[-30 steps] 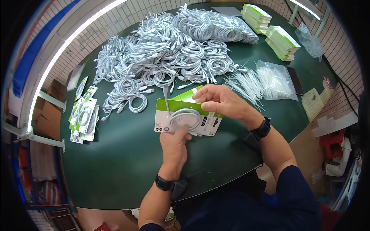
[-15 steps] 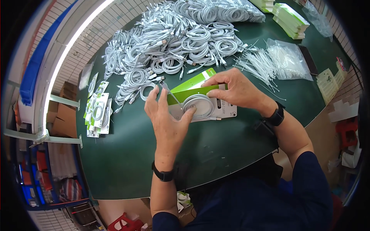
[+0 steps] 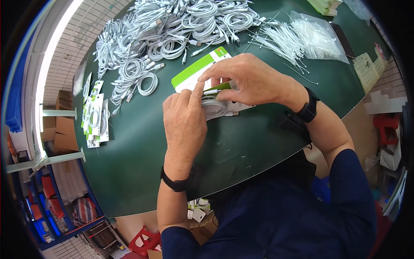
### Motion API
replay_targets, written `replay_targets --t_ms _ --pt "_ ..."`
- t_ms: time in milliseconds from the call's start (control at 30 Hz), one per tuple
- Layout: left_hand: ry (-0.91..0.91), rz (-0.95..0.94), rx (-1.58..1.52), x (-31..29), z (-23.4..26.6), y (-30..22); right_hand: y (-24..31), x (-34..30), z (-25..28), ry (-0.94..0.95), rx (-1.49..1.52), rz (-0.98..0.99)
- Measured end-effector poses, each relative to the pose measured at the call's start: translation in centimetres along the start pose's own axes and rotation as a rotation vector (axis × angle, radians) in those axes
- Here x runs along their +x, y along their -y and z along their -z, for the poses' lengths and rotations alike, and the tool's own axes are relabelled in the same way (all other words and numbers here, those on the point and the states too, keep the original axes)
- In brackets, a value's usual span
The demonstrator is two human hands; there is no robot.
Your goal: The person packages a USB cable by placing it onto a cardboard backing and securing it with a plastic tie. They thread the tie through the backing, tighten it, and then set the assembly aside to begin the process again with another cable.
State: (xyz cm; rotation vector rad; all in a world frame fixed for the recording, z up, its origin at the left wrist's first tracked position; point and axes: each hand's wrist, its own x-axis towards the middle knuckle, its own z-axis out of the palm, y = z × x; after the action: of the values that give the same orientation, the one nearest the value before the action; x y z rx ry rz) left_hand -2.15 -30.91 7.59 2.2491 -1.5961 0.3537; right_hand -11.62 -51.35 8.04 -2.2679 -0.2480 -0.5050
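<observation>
At the tabletop (image 3: pixel 133 172), head view: green-and-white card (image 3: pixel 196 70) held up between both hands, pale coil (image 3: pixel 214 110) at its near face, plug (image 3: pixel 234 114) poking out between 3 and 4 o'clock. Right hand (image 3: pixel 256 82) clamped on card, thumb nearside, fingers behind. Left hand (image 3: pixel 185 118) over coil's 9 o'clock side; thumb hidden, cannot tell if gripping. From card: cable pile (image 3: pixel 166 32) at 11, white ties (image 3: pixel 280 43) at 2, carded cables (image 3: pixel 94 116) at 9.

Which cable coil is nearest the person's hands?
The coil on the card between the left hand and right hand. Other coils on the table lie apart from both, in the heap beyond or on the cards at left.
</observation>
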Motion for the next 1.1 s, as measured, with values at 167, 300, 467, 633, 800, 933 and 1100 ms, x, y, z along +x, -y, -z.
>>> replay_targets --t_ms 167,300,467,633,800,933,1100 --pt "-0.053 -0.025 0.084 0.3 -0.4 -0.1 0.7 -0.1 0.7 -0.053 -0.143 0.166" --pt "-0.08 -0.007 0.095 0.5 -0.4 -0.5 0.1 -0.4 0.0 -0.082 -0.19 0.168" --pt "-0.151 0.059 -0.066 0.1 -0.7 -0.1 0.1 -0.8 -0.2 -0.083 -0.278 0.15" --pt "-0.263 0.043 -0.215 0.0 -1.2 0.1 -0.2 -1.8 -0.7 -0.185 -0.104 0.089" --pt "-0.243 0.006 -0.307 0.0 -0.4 0.0 -0.4 -2.0 -0.8 -0.234 0.022 0.082" --pt "-0.234 -0.026 -0.319 0.0 -0.2 0.0 -0.9 -2.0 -0.9 -0.247 0.008 0.128" --pt "-0.255 -0.066 -0.295 0.2 -0.4 0.0 -1.1 -2.2 -0.8 -0.258 -0.047 0.17"
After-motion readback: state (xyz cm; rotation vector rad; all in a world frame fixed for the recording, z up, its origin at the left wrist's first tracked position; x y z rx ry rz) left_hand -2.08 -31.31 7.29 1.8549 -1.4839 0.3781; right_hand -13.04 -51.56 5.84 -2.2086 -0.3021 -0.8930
